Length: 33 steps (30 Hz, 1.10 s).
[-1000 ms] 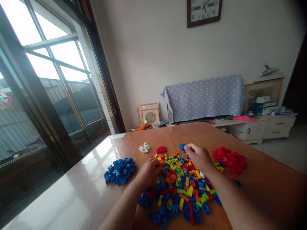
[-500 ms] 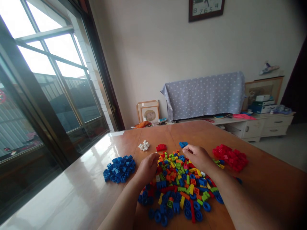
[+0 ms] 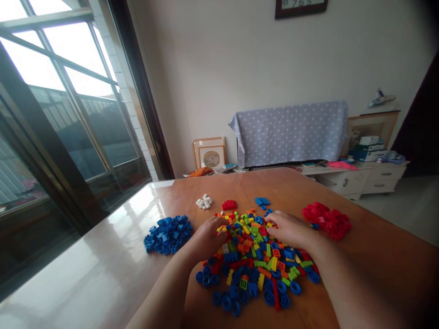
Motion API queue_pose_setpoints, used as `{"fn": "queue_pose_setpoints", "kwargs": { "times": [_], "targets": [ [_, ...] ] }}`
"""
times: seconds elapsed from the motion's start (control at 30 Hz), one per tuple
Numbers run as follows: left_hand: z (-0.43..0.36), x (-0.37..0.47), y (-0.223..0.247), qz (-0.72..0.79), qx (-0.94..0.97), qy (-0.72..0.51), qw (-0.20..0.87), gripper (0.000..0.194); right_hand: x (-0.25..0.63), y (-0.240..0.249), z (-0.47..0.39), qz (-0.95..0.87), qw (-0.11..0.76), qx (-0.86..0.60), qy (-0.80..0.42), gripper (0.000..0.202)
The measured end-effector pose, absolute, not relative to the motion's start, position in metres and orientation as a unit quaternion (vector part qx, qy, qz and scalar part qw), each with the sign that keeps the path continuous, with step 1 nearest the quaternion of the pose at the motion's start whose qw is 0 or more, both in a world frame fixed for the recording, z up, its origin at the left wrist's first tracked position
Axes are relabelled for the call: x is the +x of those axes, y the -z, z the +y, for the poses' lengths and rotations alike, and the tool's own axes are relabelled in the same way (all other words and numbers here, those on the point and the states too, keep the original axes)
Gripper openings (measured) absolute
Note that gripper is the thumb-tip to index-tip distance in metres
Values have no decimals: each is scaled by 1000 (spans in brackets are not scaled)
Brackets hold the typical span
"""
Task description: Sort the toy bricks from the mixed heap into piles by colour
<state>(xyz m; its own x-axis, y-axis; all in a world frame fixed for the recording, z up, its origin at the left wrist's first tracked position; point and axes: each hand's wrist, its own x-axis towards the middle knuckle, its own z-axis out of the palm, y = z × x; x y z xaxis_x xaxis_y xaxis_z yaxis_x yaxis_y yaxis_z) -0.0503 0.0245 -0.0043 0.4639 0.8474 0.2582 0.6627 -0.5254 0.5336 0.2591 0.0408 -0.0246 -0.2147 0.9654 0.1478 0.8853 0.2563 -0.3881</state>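
Note:
A mixed pile of toy building bricks [image 3: 255, 263] in red, orange, yellow, green and blue spreads over the table in front of me. At its left edge rests my left hand [image 3: 208, 236], thumb and forefinger apart among the bricks. My right hand [image 3: 291, 230] reaches into the upper right of the pile, its thumb and forefinger also apart, near a red brick [image 3: 263, 231]. I see nothing gripped in either hand, though some fingers are hidden. Blue wheel-like rings [image 3: 226, 302] lie along the near edge of the pile.
On the wooden table [image 3: 113, 269], a blue brick heap [image 3: 168, 234] lies left and a red heap [image 3: 327, 220] right. Small white [image 3: 204, 202], red [image 3: 229, 204] and blue [image 3: 262, 201] groups line the far side. Beyond stand a cloth-covered object [image 3: 291, 132] and a white cabinet [image 3: 363, 180].
My right hand has moved from beside the far blue group into the pile, and its fingers have parted. The left hand's thumb and forefinger have also spread. The camera view has shifted slightly.

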Motion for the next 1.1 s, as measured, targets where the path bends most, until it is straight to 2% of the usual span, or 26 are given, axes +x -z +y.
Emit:
{"fn": "queue_pose_setpoints", "kwargs": {
  "times": [0.2, 0.3, 0.47, 0.63, 0.87, 1.1],
  "targets": [
    [6, -49, -19, 426, 853, -223, 203, 19, 233, 20, 35, -809, 242, -513, -153, 25],
    [-2, -48, -24, 418, 861, -177, 228, 20, 226, 18, 31, -801, 273, -503, -177, 26],
    [-4, -42, -19, 401, 888, -105, 197, 25, 223, 19, 31, -779, 304, -508, -205, 30],
    [-3, -37, -13, 398, 892, -83, 196, 17, 222, 22, 33, -769, 329, -508, -205, 32],
    [-1, -38, -11, 431, 850, -172, 248, 13, 209, 17, 24, -775, 346, -483, -214, 29],
    [9, -45, -6, 477, 768, -259, 341, 21, 186, 17, 9, -810, 323, -441, -215, 22]
  ]
}}
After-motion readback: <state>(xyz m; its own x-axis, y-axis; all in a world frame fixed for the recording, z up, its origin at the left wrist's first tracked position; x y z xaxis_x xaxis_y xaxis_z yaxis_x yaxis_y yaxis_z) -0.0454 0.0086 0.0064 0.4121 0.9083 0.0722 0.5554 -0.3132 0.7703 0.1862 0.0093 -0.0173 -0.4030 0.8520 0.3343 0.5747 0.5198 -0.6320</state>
